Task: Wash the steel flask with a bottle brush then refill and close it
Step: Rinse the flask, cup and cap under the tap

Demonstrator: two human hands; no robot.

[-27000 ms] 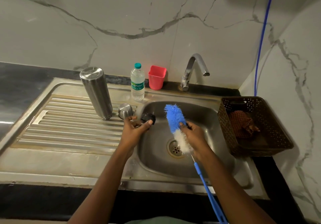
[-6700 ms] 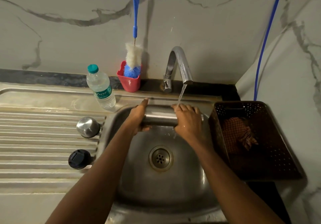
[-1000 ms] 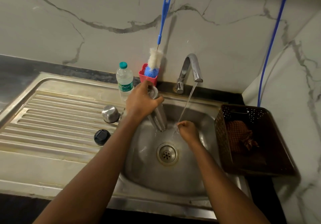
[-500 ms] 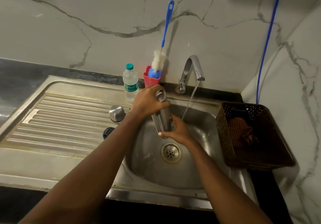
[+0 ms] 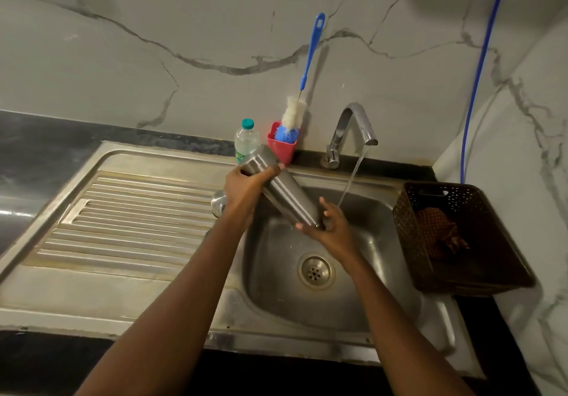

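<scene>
Steel flask [image 5: 286,197] tilted, left hand [image 5: 246,191] gripping upper end, right hand [image 5: 331,228] curled round lower end; water bottle [image 5: 246,141] label unreadable.

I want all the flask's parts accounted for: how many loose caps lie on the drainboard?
1: a steel cap on the drainboard, partly behind the left hand. The left forearm could be hiding another.
</scene>
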